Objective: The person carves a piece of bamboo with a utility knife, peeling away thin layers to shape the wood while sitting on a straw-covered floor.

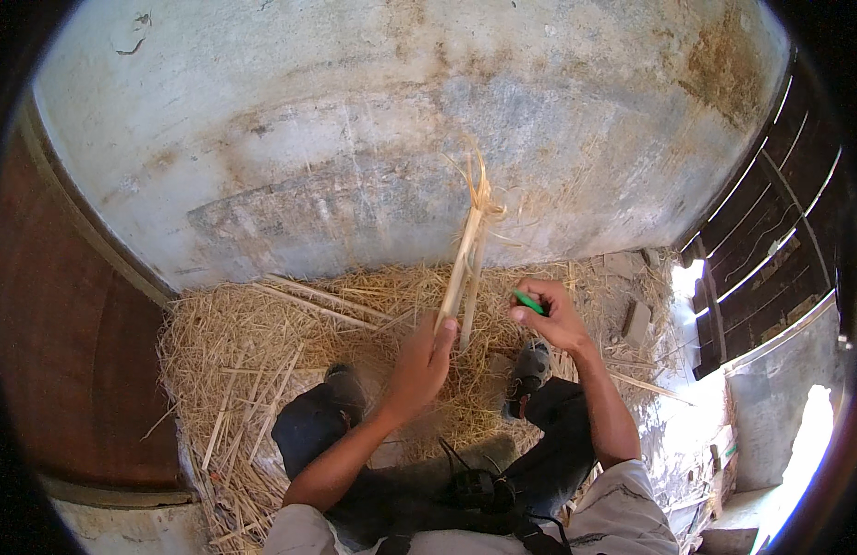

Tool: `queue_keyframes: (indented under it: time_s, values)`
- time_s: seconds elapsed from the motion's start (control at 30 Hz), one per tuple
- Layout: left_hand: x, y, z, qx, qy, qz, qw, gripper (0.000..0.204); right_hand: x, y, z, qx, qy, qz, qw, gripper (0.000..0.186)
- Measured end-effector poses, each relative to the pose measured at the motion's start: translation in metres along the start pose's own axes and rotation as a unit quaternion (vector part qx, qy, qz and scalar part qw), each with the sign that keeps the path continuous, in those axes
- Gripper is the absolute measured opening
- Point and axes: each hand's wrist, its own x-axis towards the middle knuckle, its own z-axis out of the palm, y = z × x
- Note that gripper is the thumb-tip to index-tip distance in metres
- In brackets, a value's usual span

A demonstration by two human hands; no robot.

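Observation:
My left hand (423, 366) is closed round the lower end of a pale split bamboo strip (458, 264), which tilts up and away from me. Thin curled shavings (482, 192) bunch at its far end. From there a second narrow length (473, 291) hangs down just right of the strip. To the right, apart from the bamboo, my right hand (556, 321) is closed on a small green object (528, 302). Only a short green piece shows between thumb and fingers; the rest is hidden, and I cannot tell its kind.
Loose shavings (225, 324) cover the floor around my shoes, with long strips (230, 407) among them at left. A stained wall (355, 139) rises ahead. A brown panel (86, 314) stands at left, dark slats (771, 231) at right. A brick-like block (636, 321) lies on the right.

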Motion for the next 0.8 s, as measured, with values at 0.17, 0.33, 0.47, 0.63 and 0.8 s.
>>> queue_keyframes:
  time_s: [0.17,0.33,0.47,0.63,0.8]
  values:
    - [0.004,0.007,-0.001,0.047,-0.008,-0.033,0.998,0.038,0.000,-0.027,0.012,0.115,0.166,-0.001,0.979,0.034]
    - [0.001,-0.005,0.015,0.118,0.000,0.043,0.992,0.035,0.004,-0.042,0.027,-0.116,0.158,-0.014,0.980,0.036]
    - [0.000,0.004,0.019,0.118,-0.031,-0.001,0.993,0.035,0.000,-0.034,0.031,-0.186,0.173,-0.055,0.966,0.027]
    - [0.000,-0.003,0.016,0.120,-0.052,0.004,0.991,0.033,-0.002,-0.042,0.028,-0.235,0.164,-0.097,0.953,0.021]
    - [0.006,-0.009,0.007,0.013,-0.122,0.005,0.992,0.039,-0.002,-0.036,0.013,-0.225,0.074,-0.109,0.966,0.026]
